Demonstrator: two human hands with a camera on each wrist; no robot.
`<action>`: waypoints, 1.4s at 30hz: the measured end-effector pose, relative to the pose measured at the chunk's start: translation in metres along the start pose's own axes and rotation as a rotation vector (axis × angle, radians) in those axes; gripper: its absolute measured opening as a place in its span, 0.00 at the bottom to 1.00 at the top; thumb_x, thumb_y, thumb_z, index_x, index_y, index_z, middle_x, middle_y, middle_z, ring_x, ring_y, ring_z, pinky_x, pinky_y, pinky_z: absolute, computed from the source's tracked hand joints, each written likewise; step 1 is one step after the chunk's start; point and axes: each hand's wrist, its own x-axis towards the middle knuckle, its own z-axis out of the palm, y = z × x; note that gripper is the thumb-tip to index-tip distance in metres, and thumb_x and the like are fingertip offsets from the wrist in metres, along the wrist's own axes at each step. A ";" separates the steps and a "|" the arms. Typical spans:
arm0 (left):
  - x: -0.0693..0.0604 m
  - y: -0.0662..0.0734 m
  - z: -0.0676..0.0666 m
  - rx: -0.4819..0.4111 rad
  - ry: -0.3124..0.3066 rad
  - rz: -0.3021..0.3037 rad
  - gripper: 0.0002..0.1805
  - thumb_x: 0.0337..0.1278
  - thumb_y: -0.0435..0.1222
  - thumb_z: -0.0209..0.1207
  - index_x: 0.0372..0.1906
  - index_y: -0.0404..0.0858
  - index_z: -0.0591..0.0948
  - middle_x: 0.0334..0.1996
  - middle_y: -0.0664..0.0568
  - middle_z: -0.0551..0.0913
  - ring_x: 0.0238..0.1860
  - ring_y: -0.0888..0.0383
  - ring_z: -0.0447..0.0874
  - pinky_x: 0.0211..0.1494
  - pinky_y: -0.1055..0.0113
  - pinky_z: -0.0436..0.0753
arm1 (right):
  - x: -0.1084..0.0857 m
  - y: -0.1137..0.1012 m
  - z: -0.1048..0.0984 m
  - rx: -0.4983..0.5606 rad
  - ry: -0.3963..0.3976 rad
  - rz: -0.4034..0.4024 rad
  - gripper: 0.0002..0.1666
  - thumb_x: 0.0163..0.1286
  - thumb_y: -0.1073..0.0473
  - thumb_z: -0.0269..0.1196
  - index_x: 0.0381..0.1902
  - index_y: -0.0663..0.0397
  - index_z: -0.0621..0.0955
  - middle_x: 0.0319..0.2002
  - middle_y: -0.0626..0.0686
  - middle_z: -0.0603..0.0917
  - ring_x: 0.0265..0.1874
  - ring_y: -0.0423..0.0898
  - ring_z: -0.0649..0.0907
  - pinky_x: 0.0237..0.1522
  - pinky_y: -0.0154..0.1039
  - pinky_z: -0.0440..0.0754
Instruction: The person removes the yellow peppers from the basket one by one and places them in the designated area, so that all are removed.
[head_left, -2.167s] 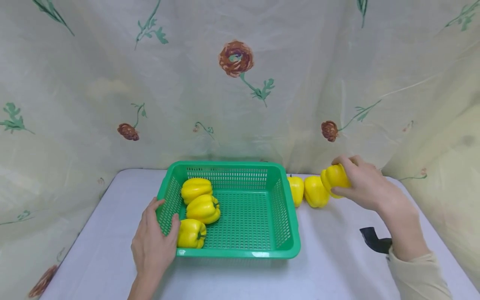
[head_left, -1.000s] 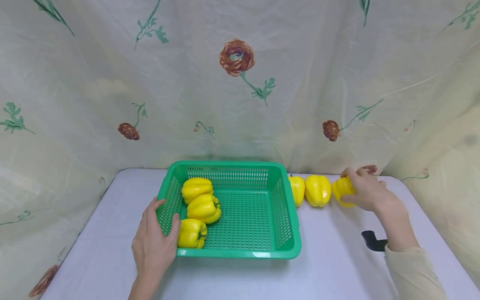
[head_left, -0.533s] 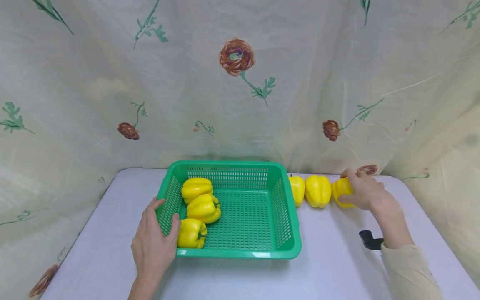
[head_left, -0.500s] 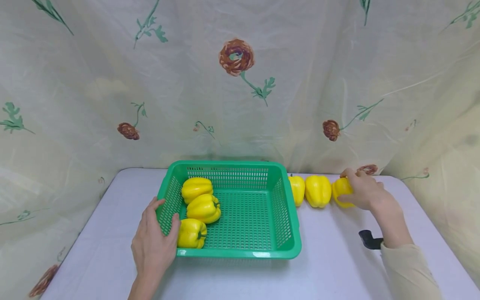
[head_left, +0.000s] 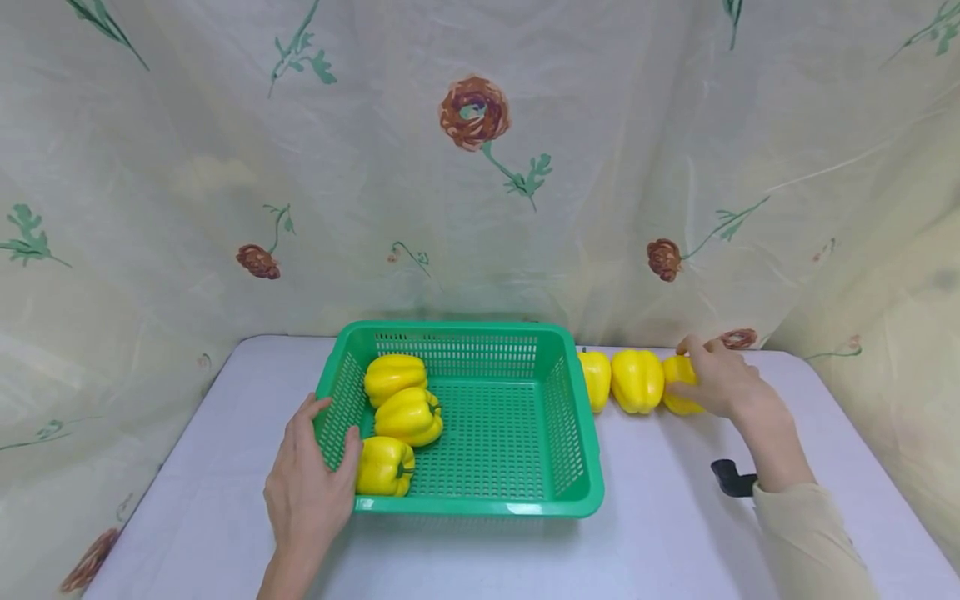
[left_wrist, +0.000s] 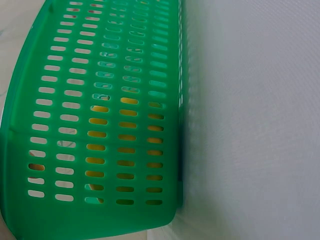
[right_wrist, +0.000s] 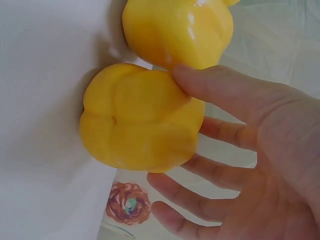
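Right hand (head_left: pixel 718 382): grips pepper (right_wrist: pixel 135 122), which lies between thumb and fingers.
Left hand (head_left: pixel 311 475): relaxed fingers touch basket (head_left: pixel 487 450); inside, three peppers (head_left: pixel 408 416) lie near thumb.

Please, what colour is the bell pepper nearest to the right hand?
The bell pepper is yellow; the right wrist view shows it best.

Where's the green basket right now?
Near the centre of the head view, the basket sits on the table before the flowered curtain, three yellow peppers inside at its left and three other peppers lined up beyond its right side.
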 end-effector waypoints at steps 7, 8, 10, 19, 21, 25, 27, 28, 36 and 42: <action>0.000 0.000 0.000 -0.007 0.003 0.006 0.27 0.74 0.45 0.62 0.71 0.40 0.75 0.77 0.40 0.76 0.52 0.34 0.90 0.31 0.55 0.82 | 0.000 -0.001 0.001 0.012 -0.013 0.000 0.41 0.71 0.49 0.70 0.69 0.67 0.67 0.68 0.81 0.67 0.51 0.75 0.79 0.59 0.81 0.75; 0.000 0.000 0.000 -0.008 0.003 0.006 0.27 0.74 0.45 0.62 0.71 0.40 0.75 0.77 0.40 0.76 0.52 0.34 0.90 0.32 0.55 0.82 | 0.000 -0.001 0.002 0.014 -0.016 -0.001 0.42 0.70 0.50 0.71 0.70 0.67 0.67 0.68 0.81 0.67 0.51 0.75 0.78 0.59 0.80 0.76; 0.000 0.000 0.000 -0.006 0.002 0.005 0.27 0.74 0.45 0.62 0.71 0.40 0.75 0.77 0.40 0.76 0.53 0.34 0.89 0.32 0.54 0.83 | 0.000 -0.002 0.003 0.012 -0.026 -0.003 0.44 0.68 0.50 0.72 0.71 0.67 0.66 0.67 0.81 0.67 0.51 0.75 0.78 0.58 0.79 0.78; 0.000 0.000 -0.001 -0.001 -0.008 -0.009 0.27 0.74 0.46 0.61 0.71 0.40 0.75 0.78 0.40 0.75 0.57 0.34 0.88 0.37 0.50 0.84 | 0.001 -0.007 0.003 -0.034 -0.059 -0.035 0.50 0.62 0.52 0.78 0.74 0.68 0.68 0.64 0.83 0.70 0.52 0.76 0.79 0.57 0.79 0.79; 0.000 0.000 0.000 -0.004 -0.008 -0.008 0.27 0.74 0.46 0.61 0.71 0.40 0.75 0.78 0.40 0.75 0.57 0.34 0.88 0.37 0.50 0.84 | 0.001 -0.007 0.003 -0.036 -0.061 -0.026 0.50 0.62 0.52 0.78 0.74 0.68 0.67 0.64 0.83 0.70 0.52 0.75 0.79 0.57 0.79 0.79; 0.000 0.000 0.000 -0.007 -0.006 -0.003 0.27 0.74 0.45 0.61 0.71 0.40 0.75 0.78 0.40 0.75 0.56 0.34 0.88 0.35 0.52 0.83 | 0.000 -0.008 0.004 -0.031 -0.063 -0.015 0.51 0.64 0.51 0.76 0.75 0.67 0.66 0.65 0.83 0.69 0.54 0.76 0.78 0.58 0.79 0.78; 0.000 0.000 0.000 -0.006 -0.007 -0.002 0.27 0.74 0.45 0.61 0.71 0.40 0.75 0.78 0.40 0.75 0.56 0.34 0.88 0.35 0.53 0.83 | -0.001 -0.008 0.004 -0.026 -0.062 -0.011 0.50 0.65 0.50 0.75 0.76 0.67 0.66 0.66 0.83 0.68 0.55 0.77 0.78 0.58 0.80 0.77; 0.000 0.000 0.000 -0.008 -0.009 -0.002 0.27 0.74 0.45 0.61 0.71 0.40 0.75 0.78 0.40 0.75 0.56 0.34 0.88 0.34 0.54 0.82 | -0.002 -0.008 0.004 -0.022 -0.062 -0.008 0.50 0.65 0.50 0.75 0.76 0.67 0.66 0.66 0.83 0.68 0.55 0.77 0.77 0.59 0.80 0.77; 0.000 0.002 0.000 -0.002 -0.030 -0.012 0.27 0.75 0.45 0.60 0.72 0.40 0.74 0.79 0.40 0.74 0.57 0.33 0.88 0.35 0.54 0.82 | -0.006 -0.014 0.000 -0.002 -0.018 0.006 0.53 0.69 0.50 0.73 0.80 0.62 0.59 0.71 0.83 0.64 0.62 0.83 0.72 0.67 0.88 0.59; 0.000 0.002 -0.001 0.004 -0.023 -0.021 0.27 0.75 0.45 0.61 0.72 0.41 0.74 0.79 0.41 0.74 0.60 0.33 0.87 0.40 0.48 0.84 | -0.013 -0.028 -0.009 -0.060 0.014 -0.013 0.48 0.72 0.50 0.70 0.81 0.62 0.62 0.72 0.82 0.64 0.66 0.84 0.68 0.67 0.89 0.57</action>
